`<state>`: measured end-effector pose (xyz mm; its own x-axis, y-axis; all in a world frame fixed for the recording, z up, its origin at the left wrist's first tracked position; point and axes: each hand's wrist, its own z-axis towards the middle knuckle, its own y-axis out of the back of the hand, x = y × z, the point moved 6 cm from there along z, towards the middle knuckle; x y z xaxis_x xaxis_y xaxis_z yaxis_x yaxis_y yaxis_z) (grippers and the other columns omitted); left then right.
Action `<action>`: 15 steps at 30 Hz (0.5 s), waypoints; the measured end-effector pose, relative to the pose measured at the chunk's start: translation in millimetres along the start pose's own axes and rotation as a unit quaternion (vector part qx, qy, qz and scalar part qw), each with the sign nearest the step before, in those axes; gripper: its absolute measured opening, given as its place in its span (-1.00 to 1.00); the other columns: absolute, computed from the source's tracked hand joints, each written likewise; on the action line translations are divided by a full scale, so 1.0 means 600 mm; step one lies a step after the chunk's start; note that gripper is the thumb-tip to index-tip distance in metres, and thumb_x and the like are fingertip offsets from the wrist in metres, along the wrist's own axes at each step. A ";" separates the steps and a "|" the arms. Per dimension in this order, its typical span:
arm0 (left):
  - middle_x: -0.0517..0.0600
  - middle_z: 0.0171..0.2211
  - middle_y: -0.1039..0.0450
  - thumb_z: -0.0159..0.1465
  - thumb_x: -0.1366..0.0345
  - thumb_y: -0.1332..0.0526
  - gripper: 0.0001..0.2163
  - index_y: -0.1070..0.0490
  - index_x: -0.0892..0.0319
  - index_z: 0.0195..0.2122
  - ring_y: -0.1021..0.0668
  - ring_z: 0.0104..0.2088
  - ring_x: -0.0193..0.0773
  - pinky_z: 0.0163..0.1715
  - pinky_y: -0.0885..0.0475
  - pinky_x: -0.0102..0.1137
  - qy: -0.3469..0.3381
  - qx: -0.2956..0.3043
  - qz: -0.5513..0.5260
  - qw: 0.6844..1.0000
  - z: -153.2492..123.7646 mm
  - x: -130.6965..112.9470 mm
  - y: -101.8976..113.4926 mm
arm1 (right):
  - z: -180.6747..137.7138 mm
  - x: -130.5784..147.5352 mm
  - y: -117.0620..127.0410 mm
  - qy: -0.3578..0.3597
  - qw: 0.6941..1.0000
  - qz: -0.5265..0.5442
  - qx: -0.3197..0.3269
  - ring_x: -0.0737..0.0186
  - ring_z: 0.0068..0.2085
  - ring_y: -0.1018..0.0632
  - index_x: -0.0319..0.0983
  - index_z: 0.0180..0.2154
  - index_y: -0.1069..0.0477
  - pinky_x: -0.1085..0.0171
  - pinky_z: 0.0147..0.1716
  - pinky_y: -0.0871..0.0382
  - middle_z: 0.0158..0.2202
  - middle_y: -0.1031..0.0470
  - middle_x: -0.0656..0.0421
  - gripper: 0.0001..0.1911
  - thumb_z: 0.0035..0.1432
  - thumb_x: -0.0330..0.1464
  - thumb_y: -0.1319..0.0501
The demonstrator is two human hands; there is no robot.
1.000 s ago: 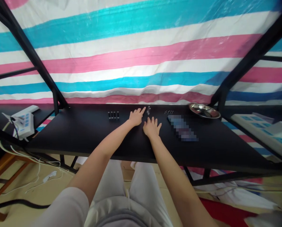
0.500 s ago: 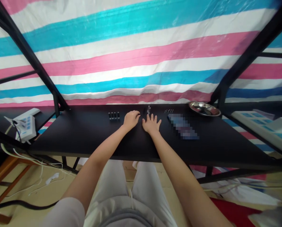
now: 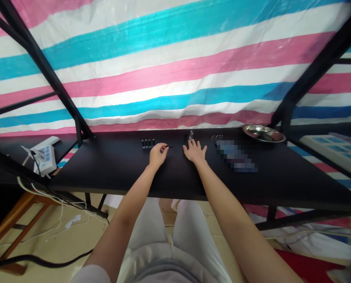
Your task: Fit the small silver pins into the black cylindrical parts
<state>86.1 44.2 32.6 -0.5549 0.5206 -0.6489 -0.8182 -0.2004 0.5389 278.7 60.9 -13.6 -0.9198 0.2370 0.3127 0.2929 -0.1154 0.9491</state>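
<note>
The left hand point(image 3: 158, 154) is curled, fingertips pinched on a thin dark piece point(image 3: 167, 147) held low over the bench point(image 3: 110, 169) — a light tip grip that suits so small a part. The right hand point(image 3: 195, 151) lies flat and spread, holding nothing, probably as a brace. Just beyond it stands a small upright part point(image 3: 191, 136); four dark cylinders point(image 3: 148, 143) sit in a tidy row to the left — a metal dish point(image 3: 263, 133) far right. No writing is legible.

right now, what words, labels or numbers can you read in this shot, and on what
No text can be read here.
Power strip: markings too small to read.
Pixelated patch: blurred out.
White panel with blue squares: too small to read.
</note>
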 end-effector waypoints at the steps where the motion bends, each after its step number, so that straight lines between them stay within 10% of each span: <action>1: -0.02 -0.37 -0.47 0.18 0.33 -0.15 -0.86 -0.41 0.22 -0.26 -0.44 -0.44 -0.39 -0.34 -0.38 -0.44 -0.001 0.001 0.000 1.000 0.000 0.001 0.001 | -0.002 0.000 0.000 0.004 1.000 0.001 -0.002 -0.01 0.28 0.09 -0.27 0.24 0.03 -0.20 0.15 0.28 0.29 0.08 0.03 -0.38 0.23 -0.14 0.24; 15: -0.02 -0.37 -0.47 0.16 0.34 -0.16 -0.87 -0.41 0.22 -0.27 -0.43 -0.47 -0.41 -0.36 -0.38 -0.46 0.007 -0.001 -0.029 1.000 -0.004 -0.002 0.002 | -0.052 0.031 0.008 0.131 0.987 0.062 -0.067 0.12 0.11 -0.28 -0.20 0.03 -0.32 -0.04 0.11 -0.04 0.11 -0.30 0.06 -0.59 0.26 -0.30 0.14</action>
<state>85.4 41.2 32.6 -0.5093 0.5196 -0.6860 -0.8489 -0.1724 0.4996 255.0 34.9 -4.4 -0.9198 -0.0437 0.3899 0.3874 -0.2584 0.8849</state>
